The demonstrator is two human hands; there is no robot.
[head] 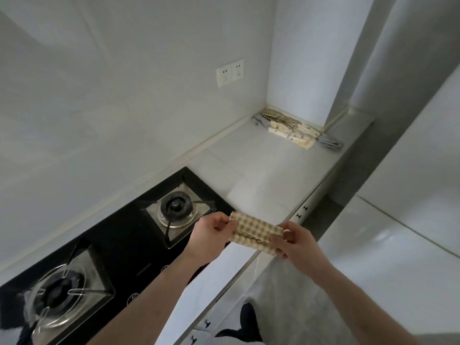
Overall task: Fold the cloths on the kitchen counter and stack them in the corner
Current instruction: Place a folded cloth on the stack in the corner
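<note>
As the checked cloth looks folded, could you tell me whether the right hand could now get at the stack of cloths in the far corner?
Probably yes: the white counter lies bare between the right hand and the stack of folded cloths, though both hands hold the beige checked cloth.

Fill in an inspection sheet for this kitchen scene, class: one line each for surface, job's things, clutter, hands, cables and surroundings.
Surface: pale counter, bare across its middle.
Job's things: checked cloth, folded to a strip, held above the counter's front edge; folded cloths lying in the far corner.
Clutter: nothing seen.
Hands: left hand pinches the strip's left end; right hand holds its right end, each grip closed on fabric.
Cables: nothing seen.
Surroundings: black gas hob with two burners at left; double wall socket above; drawer fronts below the counter.
</note>
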